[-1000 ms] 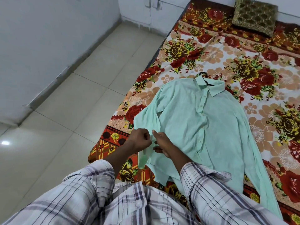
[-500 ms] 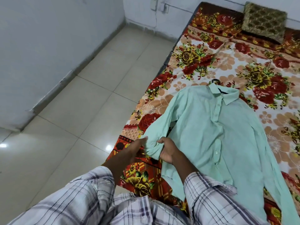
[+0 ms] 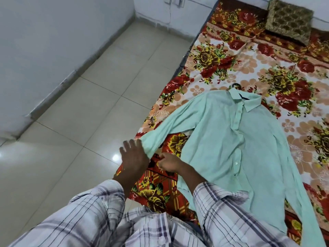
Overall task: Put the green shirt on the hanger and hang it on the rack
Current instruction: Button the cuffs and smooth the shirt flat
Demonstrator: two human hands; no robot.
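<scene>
On bedspread — hanger inside green shirt.

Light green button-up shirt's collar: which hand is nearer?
Right. The right hand is beside the shirt's lower front, below the collar; the left hand is farther left, at the sleeve cuff.

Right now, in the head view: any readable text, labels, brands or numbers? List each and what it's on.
No text in this view can be read.
Dark neck label inside the collar of the green shirt: too small to read.
Wall fitting at the top edge: no legible marking.
Bedsheet and cushion: patterns only, no lettering.
</scene>
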